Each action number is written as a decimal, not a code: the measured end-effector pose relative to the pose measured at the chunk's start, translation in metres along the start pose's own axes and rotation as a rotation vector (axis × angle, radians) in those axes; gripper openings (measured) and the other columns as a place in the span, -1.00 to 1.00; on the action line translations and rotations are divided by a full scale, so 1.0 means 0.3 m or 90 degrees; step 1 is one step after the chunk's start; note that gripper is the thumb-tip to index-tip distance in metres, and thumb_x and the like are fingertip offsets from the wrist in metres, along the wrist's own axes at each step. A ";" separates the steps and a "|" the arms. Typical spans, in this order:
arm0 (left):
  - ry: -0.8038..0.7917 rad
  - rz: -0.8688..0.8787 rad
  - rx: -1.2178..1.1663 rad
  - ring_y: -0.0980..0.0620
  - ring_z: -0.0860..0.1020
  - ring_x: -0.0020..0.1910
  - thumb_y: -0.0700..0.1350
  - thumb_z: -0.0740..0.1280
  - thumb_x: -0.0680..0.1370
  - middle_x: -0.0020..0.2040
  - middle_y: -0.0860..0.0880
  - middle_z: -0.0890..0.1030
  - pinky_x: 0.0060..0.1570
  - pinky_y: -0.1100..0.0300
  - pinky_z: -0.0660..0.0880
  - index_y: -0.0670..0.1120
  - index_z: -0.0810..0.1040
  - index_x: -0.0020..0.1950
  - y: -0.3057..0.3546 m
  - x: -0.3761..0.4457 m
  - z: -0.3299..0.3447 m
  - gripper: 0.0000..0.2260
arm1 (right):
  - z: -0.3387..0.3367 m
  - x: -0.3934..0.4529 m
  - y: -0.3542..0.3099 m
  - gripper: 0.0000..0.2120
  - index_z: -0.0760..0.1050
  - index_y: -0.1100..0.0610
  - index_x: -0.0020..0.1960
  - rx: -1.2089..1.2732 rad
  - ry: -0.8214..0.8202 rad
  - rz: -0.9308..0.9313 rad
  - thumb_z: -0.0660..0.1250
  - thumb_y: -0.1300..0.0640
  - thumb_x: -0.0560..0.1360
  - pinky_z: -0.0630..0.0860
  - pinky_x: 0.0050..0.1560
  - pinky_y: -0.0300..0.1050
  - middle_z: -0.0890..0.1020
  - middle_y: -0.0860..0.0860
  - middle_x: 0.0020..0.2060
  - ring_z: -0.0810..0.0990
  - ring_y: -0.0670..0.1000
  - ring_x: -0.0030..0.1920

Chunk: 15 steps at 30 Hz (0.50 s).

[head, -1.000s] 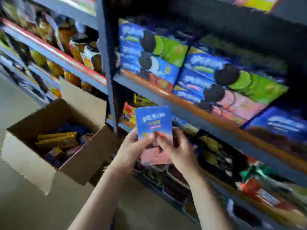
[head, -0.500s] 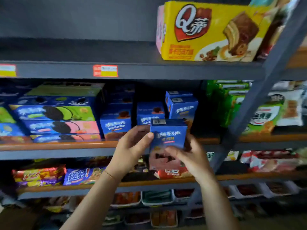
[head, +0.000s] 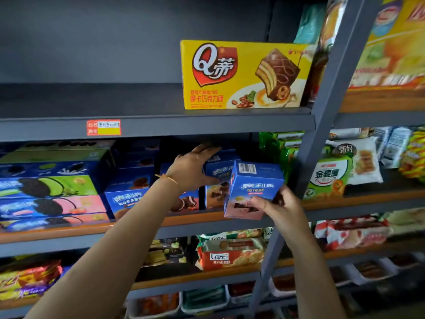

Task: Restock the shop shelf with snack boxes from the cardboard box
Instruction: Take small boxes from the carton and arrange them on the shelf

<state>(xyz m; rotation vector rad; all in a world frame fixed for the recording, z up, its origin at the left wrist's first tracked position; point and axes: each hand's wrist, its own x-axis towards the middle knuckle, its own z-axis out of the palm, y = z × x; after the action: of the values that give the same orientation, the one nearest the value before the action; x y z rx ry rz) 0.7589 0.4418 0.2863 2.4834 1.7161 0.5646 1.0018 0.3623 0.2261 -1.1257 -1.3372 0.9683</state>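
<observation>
My right hand (head: 279, 207) grips a small blue snack box (head: 254, 187) by its lower right corner, holding it tilted in front of the middle shelf (head: 69, 233). My left hand (head: 195, 168) reaches into that shelf with straight fingers, resting against a stacked blue box (head: 217, 178) of the same kind. More small blue boxes (head: 128, 192) stand to the left of it. The cardboard box is out of view.
Large cookie boxes (head: 46, 187) are stacked at the left of the shelf. A yellow cake box (head: 243, 74) stands on the upper shelf. A grey upright post (head: 322, 134) rises just right of the held box, with green packets (head: 326, 176) beyond. Lower shelves hold snack bags.
The view swung from the cardboard box up to the shelf. My left hand let go of the blue box and reached into the shelf; my right hand alone now holds the box, shifted right.
</observation>
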 end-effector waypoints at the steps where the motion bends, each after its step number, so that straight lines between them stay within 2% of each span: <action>1: 0.002 0.007 0.002 -0.03 0.25 0.53 0.14 0.48 0.46 0.61 0.03 0.14 0.46 -0.05 0.28 0.15 0.13 0.60 -0.001 0.005 0.005 -0.20 | -0.001 0.001 0.006 -0.70 0.55 -0.09 0.09 -0.002 -0.001 0.004 0.52 0.14 0.43 0.51 -0.13 -0.42 0.69 -0.26 -0.06 0.63 -0.28 -0.03; 4: 0.023 0.030 0.028 -0.03 0.26 0.53 0.10 0.46 0.50 0.61 0.02 0.15 0.44 0.05 0.31 0.11 0.15 0.60 0.002 0.010 0.013 -0.24 | -0.004 0.012 0.018 -0.71 0.54 -0.13 0.07 -0.010 0.004 0.012 0.52 0.10 0.43 0.52 -0.13 -0.39 0.68 -0.30 -0.06 0.62 -0.29 -0.01; 6: 0.030 0.044 0.035 -0.03 0.26 0.53 0.08 0.44 0.52 0.62 0.04 0.13 0.45 0.05 0.31 0.12 0.13 0.61 -0.002 0.012 0.021 -0.26 | -0.004 0.024 0.021 -0.71 0.54 -0.13 0.06 -0.015 0.012 0.007 0.52 0.10 0.43 0.52 -0.13 -0.39 0.67 -0.31 -0.07 0.62 -0.30 -0.02; 10: 0.039 0.051 0.040 0.00 0.21 0.56 0.06 0.41 0.55 0.62 0.05 0.11 0.48 0.06 0.27 0.11 0.11 0.61 -0.007 0.025 0.035 -0.29 | 0.006 0.056 0.023 -0.70 0.54 -0.09 0.06 -0.021 0.022 -0.009 0.53 0.17 0.42 0.48 -0.17 -0.48 0.68 -0.29 -0.11 0.62 -0.32 -0.07; 13: 0.019 0.041 0.041 -0.01 0.20 0.56 0.06 0.38 0.57 0.63 0.05 0.10 0.45 0.08 0.28 0.11 0.10 0.61 -0.002 0.037 0.025 -0.31 | 0.027 0.079 0.026 -0.66 0.55 -0.07 0.12 -0.018 0.013 -0.019 0.52 0.20 0.43 0.49 -0.11 -0.46 0.68 -0.18 -0.01 0.62 -0.27 0.00; 15: 0.003 0.030 0.025 0.00 0.20 0.56 0.10 0.28 0.62 0.63 0.07 0.08 0.44 0.12 0.26 0.11 0.10 0.61 0.000 0.040 0.013 -0.39 | 0.037 0.096 0.030 -0.64 0.54 -0.07 0.16 -0.022 0.004 -0.025 0.52 0.18 0.43 0.50 -0.07 -0.44 0.67 -0.15 0.04 0.62 -0.23 0.05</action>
<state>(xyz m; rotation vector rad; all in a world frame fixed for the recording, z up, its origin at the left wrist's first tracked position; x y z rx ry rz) 0.7639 0.4535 0.2857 2.5581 1.6905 0.5469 0.9925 0.3928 0.2229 -1.1236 -1.3703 0.9151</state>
